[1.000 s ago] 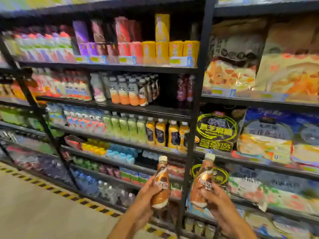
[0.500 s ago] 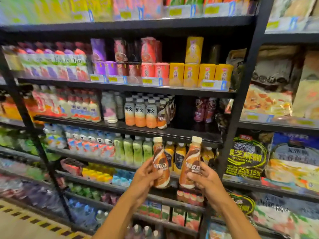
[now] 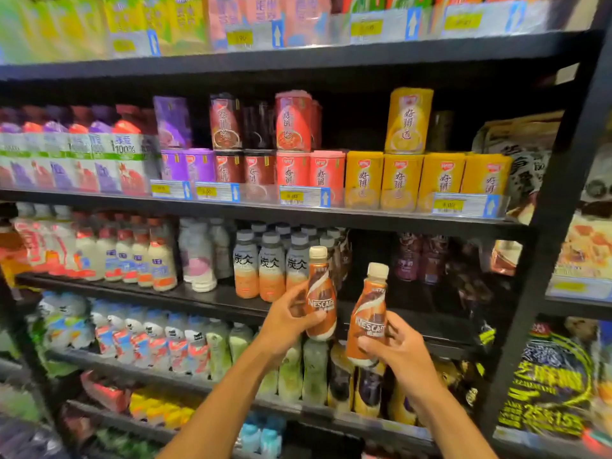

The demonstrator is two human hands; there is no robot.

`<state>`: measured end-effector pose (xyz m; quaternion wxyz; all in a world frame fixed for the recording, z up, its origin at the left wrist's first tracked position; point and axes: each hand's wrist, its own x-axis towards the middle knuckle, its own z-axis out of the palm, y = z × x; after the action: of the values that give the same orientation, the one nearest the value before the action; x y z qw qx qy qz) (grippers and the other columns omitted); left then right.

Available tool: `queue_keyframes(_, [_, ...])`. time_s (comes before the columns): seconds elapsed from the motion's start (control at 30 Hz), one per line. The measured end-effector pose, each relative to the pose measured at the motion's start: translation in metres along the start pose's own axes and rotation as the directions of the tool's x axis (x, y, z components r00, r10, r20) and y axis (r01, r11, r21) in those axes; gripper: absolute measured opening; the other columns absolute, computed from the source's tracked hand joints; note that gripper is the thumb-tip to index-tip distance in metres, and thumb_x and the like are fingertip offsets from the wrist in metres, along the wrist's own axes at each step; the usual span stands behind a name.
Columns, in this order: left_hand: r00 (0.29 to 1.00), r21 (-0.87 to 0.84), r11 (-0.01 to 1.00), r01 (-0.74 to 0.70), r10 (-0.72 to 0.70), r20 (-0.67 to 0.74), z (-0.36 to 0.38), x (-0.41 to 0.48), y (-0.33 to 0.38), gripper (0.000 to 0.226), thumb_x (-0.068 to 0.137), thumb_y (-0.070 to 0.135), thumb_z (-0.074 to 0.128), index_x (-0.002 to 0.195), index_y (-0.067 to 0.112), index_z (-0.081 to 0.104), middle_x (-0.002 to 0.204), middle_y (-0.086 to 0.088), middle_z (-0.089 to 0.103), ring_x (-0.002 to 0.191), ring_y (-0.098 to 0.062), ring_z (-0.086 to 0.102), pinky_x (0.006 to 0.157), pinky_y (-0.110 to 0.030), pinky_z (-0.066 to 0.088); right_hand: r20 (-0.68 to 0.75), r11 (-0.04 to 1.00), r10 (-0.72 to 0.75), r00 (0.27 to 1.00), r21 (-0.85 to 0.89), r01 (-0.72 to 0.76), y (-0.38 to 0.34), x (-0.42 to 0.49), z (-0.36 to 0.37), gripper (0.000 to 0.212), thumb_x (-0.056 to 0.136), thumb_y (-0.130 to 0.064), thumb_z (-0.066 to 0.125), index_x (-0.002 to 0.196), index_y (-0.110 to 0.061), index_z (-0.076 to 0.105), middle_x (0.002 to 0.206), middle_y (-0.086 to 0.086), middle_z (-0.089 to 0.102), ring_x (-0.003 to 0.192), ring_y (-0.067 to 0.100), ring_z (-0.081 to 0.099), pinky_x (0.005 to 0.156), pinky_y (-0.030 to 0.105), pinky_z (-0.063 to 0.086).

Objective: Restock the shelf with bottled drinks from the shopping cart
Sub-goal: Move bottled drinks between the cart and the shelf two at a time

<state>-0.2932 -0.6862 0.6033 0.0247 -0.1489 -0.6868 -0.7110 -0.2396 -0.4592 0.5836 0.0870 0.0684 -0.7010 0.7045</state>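
I hold two brown Nescafé bottles with cream caps in front of a black shelf (image 3: 205, 301). My left hand (image 3: 288, 323) grips the left bottle (image 3: 320, 293) upright, its cap level with a row of grey-capped orange drinks (image 3: 271, 266). My right hand (image 3: 397, 349) grips the right bottle (image 3: 369, 313), tilted slightly right and a little lower. Behind the right bottle lies a dark gap on the shelf (image 3: 371, 246), with two dark purple bottles (image 3: 420, 256) further right. The shopping cart is out of view.
White milk bottles (image 3: 132, 256) fill the shelf's left part. Yellow, red and purple cartons (image 3: 397, 180) stand on the shelf above, green and yellow bottles (image 3: 298, 372) on the one below. A black upright post (image 3: 543, 260) separates snack bags (image 3: 549, 385) on the right.
Both hands have risen with their bottles from the lower shelves up to the shelf of grey-capped drinks. The view has moved closer and upward.
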Motion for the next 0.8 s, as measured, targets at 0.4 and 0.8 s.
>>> queue_keyframes(0.4, [0.982,0.144,0.973,-0.18,0.169,0.084,0.033,0.059,-0.033,0.059,0.084,0.001,0.078,0.128,0.037,0.06,0.12,0.012,0.073,0.114,-0.005,0.067,0.102,-0.035,0.054,-0.154,0.983,-0.087,0.984,-0.175,0.059,0.006,0.054,-0.011,0.056,0.082,-0.003,0.084,0.129,-0.024,0.061,0.116,-0.006,0.077,0.108,0.013,0.073,0.092,0.03,0.057])
queue_keyframes(0.8, [0.895,0.63,0.709,-0.317,0.443,-0.048,0.052,0.064,-0.059,0.066,0.087,0.032,0.078,0.146,0.029,0.047,0.126,0.014,0.049,0.108,-0.003,0.057,0.089,-0.028,0.056,-0.198,0.943,-0.128,0.972,-0.328,0.058,0.018,0.073,-0.013,0.056,0.086,-0.013,0.082,0.133,-0.034,0.059,0.115,-0.016,0.074,0.109,0.0,0.07,0.088,0.017,0.054])
